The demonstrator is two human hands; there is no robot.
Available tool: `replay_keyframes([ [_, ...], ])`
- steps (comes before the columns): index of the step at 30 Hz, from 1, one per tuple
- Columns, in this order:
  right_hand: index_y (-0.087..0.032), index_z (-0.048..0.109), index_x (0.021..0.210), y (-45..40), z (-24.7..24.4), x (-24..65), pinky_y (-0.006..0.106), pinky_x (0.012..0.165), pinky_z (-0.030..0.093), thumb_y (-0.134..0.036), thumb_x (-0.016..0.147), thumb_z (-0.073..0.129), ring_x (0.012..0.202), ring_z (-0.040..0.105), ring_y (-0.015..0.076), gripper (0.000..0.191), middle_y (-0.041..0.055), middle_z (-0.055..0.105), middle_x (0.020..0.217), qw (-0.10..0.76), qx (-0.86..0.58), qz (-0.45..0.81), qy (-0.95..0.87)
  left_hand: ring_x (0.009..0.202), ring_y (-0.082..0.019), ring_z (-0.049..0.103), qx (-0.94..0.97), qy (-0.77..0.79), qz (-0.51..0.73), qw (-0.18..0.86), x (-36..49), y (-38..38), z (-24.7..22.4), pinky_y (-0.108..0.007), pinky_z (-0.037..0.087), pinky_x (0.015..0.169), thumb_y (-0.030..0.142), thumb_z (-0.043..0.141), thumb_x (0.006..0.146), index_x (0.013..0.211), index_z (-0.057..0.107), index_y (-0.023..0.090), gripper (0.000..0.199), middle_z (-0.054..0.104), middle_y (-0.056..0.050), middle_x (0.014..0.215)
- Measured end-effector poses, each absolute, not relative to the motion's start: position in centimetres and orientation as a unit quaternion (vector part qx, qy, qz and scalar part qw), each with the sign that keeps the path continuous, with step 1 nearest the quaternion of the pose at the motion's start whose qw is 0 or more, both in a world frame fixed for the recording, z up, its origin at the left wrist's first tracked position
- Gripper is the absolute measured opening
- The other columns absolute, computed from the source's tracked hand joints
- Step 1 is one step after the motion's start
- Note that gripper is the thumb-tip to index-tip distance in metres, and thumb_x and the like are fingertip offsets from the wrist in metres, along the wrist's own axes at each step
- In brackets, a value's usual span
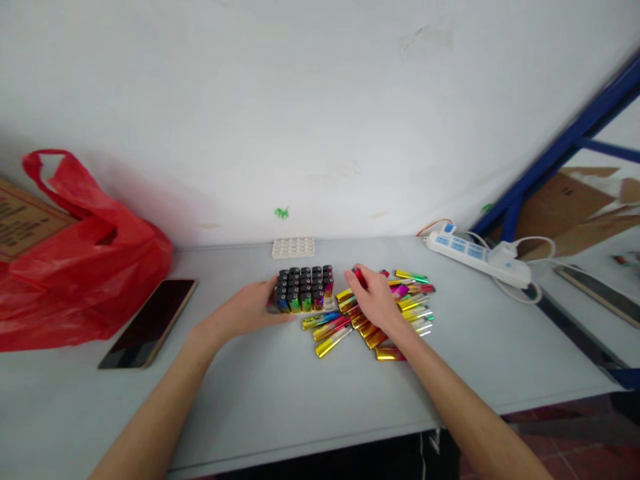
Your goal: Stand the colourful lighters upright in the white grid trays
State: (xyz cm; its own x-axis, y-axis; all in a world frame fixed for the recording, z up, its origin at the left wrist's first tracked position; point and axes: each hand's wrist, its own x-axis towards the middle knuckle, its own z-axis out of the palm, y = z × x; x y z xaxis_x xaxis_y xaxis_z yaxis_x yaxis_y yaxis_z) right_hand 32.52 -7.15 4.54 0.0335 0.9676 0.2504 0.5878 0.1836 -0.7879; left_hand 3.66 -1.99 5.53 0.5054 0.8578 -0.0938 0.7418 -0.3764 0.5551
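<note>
Several black-topped, shiny coloured lighters (306, 301) stand upright in rows in a white tray (330, 307), with a gap at its right end. My left hand (256, 307) is wrapped round the tray's left side. Just right of the tray, my right hand (373, 293) is closed on a lighter with a red top (359, 276). Beneath and around that hand lies a loose pile of metallic gold, red, green and purple lighters (333, 340).
A white holed tray (293, 247) lies by the wall. To the left are a phone (150, 325) and a red plastic bag (85, 267) beside a cardboard box (25, 223). A power strip (477, 259) with cables lies at the right, near a blue frame (575, 143).
</note>
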Motion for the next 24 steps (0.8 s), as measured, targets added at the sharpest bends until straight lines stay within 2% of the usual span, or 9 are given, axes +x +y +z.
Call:
replay_keyframes([
  [4, -0.026, 0.052, 0.090, -7.6, 5.6, 33.1, 0.031, 0.069, 0.039, -0.048, 0.111, 0.047, 0.070, 0.055, 0.0193, 0.031, -0.0018, 0.059, 0.076, 0.382, -0.555, 0.236, -0.700, 0.103, -0.034, 0.079, 0.823, 0.483, 0.077, 0.289, 3.9, -2.2, 5.9, -0.039, 0.061, 0.087, 0.071, 0.076, 0.074, 0.126, 0.069, 0.026, 0.069, 0.084, -0.009, 0.115],
  [8, -0.024, 0.060, 0.087, -8.0, 6.3, 33.5, 0.034, 0.084, 0.047, -0.047, 0.112, 0.052, 0.091, 0.062, 0.0223, 0.034, 0.0058, 0.066, 0.096, 0.359, -0.488, 0.198, -0.771, 0.107, -0.035, 0.078, 0.825, 0.482, 0.077, 0.286, 3.9, -2.3, 6.1, -0.040, 0.061, 0.089, 0.070, 0.077, 0.075, 0.130, 0.068, 0.025, 0.072, 0.083, -0.010, 0.119],
  [12, -0.024, 0.059, 0.077, -8.1, 6.1, 33.7, 0.032, 0.075, 0.044, -0.051, 0.111, 0.054, 0.075, 0.060, 0.0199, 0.044, 0.0022, 0.066, 0.080, 0.327, -0.498, 0.195, -0.779, 0.106, -0.036, 0.079, 0.826, 0.483, 0.076, 0.282, 3.9, -2.3, 6.1, -0.040, 0.061, 0.088, 0.071, 0.077, 0.075, 0.130, 0.069, 0.025, 0.072, 0.083, -0.010, 0.115],
  [14, -0.024, 0.061, 0.079, -7.9, 5.8, 33.7, 0.031, 0.072, 0.043, -0.052, 0.112, 0.054, 0.071, 0.061, 0.0191, 0.044, 0.0011, 0.069, 0.077, 0.314, -0.503, 0.205, -0.779, 0.107, -0.036, 0.078, 0.827, 0.480, 0.075, 0.284, 3.9, -2.3, 6.0, -0.040, 0.061, 0.089, 0.070, 0.076, 0.077, 0.130, 0.068, 0.025, 0.071, 0.083, -0.010, 0.118],
  [18, -0.023, 0.068, 0.091, -7.6, 5.1, 33.6, 0.031, 0.075, 0.046, -0.049, 0.112, 0.055, 0.081, 0.069, 0.0218, 0.035, 0.0041, 0.075, 0.087, 0.283, -0.507, 0.192, -0.791, 0.110, -0.036, 0.077, 0.829, 0.475, 0.074, 0.287, 3.9, -2.3, 6.0, -0.042, 0.061, 0.093, 0.069, 0.076, 0.078, 0.134, 0.065, 0.023, 0.073, 0.080, -0.012, 0.127],
  [24, -0.024, 0.071, 0.113, -7.6, 4.8, 33.3, 0.034, 0.081, 0.051, -0.045, 0.113, 0.053, 0.090, 0.073, 0.0250, 0.027, 0.0078, 0.079, 0.104, 0.217, -0.490, 0.185, -0.823, 0.108, -0.036, 0.078, 0.821, 0.481, 0.093, 0.292, 4.0, -2.4, 6.2, -0.040, 0.061, 0.091, 0.068, 0.079, 0.074, 0.130, 0.069, 0.025, 0.072, 0.083, -0.010, 0.120],
])
